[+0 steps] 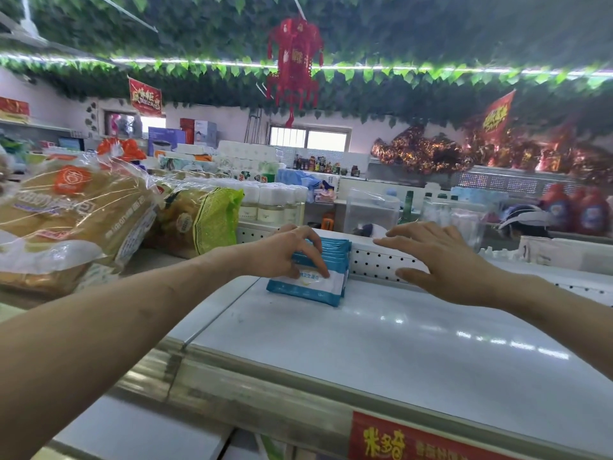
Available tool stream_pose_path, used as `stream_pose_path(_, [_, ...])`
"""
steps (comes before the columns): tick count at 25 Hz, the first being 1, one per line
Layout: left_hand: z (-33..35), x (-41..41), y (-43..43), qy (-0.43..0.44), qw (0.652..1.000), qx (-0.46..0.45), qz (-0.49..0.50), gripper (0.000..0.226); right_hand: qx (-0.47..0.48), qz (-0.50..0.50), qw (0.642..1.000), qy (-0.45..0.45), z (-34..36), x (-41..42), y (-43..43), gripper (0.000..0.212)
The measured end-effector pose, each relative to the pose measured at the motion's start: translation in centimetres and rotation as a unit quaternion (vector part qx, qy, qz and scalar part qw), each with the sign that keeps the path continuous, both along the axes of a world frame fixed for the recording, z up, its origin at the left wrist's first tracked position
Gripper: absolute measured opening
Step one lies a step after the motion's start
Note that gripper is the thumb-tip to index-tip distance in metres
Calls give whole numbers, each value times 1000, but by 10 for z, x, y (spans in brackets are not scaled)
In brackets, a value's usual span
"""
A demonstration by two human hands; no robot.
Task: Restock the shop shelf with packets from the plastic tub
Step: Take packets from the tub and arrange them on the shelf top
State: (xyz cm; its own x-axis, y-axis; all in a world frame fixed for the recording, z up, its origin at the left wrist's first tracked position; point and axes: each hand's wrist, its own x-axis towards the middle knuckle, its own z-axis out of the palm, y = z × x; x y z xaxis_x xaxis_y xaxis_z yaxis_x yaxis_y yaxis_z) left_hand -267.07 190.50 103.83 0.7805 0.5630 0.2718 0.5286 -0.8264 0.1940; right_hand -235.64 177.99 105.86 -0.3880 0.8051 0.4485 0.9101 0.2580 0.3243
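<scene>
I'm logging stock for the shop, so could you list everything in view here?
packets: one row of several, blue and white, standing on the shelf against the back panel
shelf: one, white, centre foreground
back panel: one, white perforated, behind the packets
bread bags: a few, clear with golden loaves, left
label: one, red, shelf's front edge
lantern: one, red, hanging from the leafy ceiling
left hand: one, fingers gripping the packets
right hand: one, fingers straight, by the back panel

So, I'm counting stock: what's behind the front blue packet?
A row of matching packets, in front of the perforated panel. The left hand covers their left ends, so the count is hidden.
</scene>
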Motion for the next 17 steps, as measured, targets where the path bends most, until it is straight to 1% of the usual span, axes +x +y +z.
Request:
stream_pose_path(5, [-3, -9, -3, -18, 1000, 17, 4, 46, -13, 34, 999, -9, 0, -22, 10, 59])
stream_pose_path(9, [6, -46, -22, -50, 997, 19, 53, 33, -22, 97, 995, -11, 7, -65, 27, 54])
stream_pose_path(13, [28, -120, -71, -76, 987, 24, 136, 32, -29, 194, 980, -14, 15, -142, 50, 49])
stream_pose_path(17, [47, -212, -141, -69, 963, 41, 258, 31, -63, 338, 939, 9, 18, -250, 60, 46])
